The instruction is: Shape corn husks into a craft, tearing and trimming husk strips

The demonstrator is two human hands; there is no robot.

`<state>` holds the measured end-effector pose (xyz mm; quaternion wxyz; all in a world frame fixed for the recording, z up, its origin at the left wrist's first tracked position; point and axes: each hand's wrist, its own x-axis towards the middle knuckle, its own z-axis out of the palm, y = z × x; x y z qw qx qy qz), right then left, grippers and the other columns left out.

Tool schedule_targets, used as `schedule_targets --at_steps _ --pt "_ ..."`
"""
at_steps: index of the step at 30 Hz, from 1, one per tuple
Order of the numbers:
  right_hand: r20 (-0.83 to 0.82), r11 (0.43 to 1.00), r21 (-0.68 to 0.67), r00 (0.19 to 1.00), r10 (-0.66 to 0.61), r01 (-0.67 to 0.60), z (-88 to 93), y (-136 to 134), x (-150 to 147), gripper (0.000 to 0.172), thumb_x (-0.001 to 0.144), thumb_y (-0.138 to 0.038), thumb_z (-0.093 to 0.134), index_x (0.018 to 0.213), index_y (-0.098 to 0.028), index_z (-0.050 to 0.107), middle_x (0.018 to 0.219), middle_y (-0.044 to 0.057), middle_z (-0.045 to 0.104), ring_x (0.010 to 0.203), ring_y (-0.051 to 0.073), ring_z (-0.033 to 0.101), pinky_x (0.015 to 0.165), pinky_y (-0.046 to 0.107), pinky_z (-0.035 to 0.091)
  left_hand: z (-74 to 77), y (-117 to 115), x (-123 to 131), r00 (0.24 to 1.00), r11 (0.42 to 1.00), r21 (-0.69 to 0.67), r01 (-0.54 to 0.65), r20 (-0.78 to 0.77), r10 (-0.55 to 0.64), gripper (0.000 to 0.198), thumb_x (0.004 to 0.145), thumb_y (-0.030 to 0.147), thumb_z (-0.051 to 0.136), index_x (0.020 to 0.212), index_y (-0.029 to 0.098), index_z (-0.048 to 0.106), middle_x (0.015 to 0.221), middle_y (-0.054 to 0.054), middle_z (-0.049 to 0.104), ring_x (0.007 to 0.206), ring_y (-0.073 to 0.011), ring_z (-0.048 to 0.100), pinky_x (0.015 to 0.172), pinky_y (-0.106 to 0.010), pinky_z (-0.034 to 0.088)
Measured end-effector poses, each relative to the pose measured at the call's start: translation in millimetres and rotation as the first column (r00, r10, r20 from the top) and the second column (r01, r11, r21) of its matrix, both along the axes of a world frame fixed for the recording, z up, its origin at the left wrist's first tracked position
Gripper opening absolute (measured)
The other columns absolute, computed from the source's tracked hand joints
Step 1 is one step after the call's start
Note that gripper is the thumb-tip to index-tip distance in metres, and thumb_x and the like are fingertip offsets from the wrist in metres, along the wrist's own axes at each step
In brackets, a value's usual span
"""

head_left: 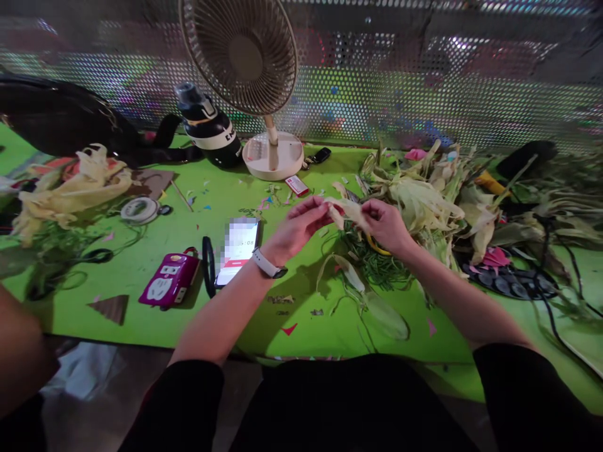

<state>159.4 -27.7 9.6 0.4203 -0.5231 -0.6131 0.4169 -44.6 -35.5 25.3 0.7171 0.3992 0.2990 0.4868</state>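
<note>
My left hand (301,225) and my right hand (386,223) are raised over the green table (198,295), both pinching one pale dried corn husk strip (346,212) stretched between them. The left wrist wears a white watch (267,263). Below the hands lies a bundle of green wires (377,267). A husk piece with green leaf (377,304) rests on the table near me.
A heap of corn husks (433,201) fills the right side. A phone (238,248), a magenta power strip (169,279), a desk fan (254,75), a bottle (210,129), tape (140,209) and more husks (70,188) lie left. Another person's arm (19,351) shows at far left.
</note>
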Motion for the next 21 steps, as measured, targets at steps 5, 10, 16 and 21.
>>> schedule_targets --at_steps 5,10,16,21 --pt "-0.471 0.967 -0.252 0.878 -0.084 -0.043 7.0 0.1 -2.5 0.027 0.07 -0.037 0.074 0.079 -0.021 0.054 0.064 -0.005 0.061 0.053 0.009 0.054 0.048 0.019 0.042 1.6 -2.6 3.8 0.981 0.978 -0.187 0.091 0.184 -0.056 0.009 0.082 0.021 0.066 0.078 0.017 0.059 0.07 0.002 0.065 0.067 -0.0119 0.066 0.075 -0.028 0.055" --pt "-0.715 0.929 -0.366 0.654 -0.247 -0.049 22.5 13.9 19.0 0.026 0.073 -0.019 0.068 0.067 -0.021 0.043 0.049 -0.009 0.045 0.042 0.004 0.041 0.041 0.015 0.037 7.7 -0.5 -17.0 0.978 0.97 -0.205 0.133 0.188 -0.094 0.024 0.086 0.03 0.061 0.066 0.019 0.051 0.046 0.005 0.046 0.043 -0.0076 0.048 0.058 -0.024 0.05" --pt "-0.645 0.902 -0.393 0.753 -0.131 -0.18 22.0 15.9 24.9 0.029 0.073 -0.023 0.07 0.063 -0.022 0.044 0.044 -0.009 0.043 0.036 0.004 0.04 0.035 0.013 0.035 15.8 2.4 -36.2 0.993 0.94 -0.331 -0.089 0.041 0.109 0.024 0.096 0.031 0.046 0.079 0.02 0.059 0.046 0.005 0.049 0.043 -0.0076 0.048 0.053 -0.021 0.048" --pt "-0.354 0.717 -0.607 0.924 0.143 -0.343 5.3 -6.0 -11.8 0.024 0.067 -0.02 0.074 0.054 -0.017 0.055 0.04 -0.003 0.055 0.03 0.006 0.045 0.026 0.014 0.028 -3.5 -10.8 -25.8 0.968 0.806 -0.583 -0.106 -0.246 -0.05 0.018 0.09 0.012 0.056 0.074 0.01 0.063 0.062 -0.005 0.066 0.051 -0.0086 0.06 0.045 -0.017 0.044"
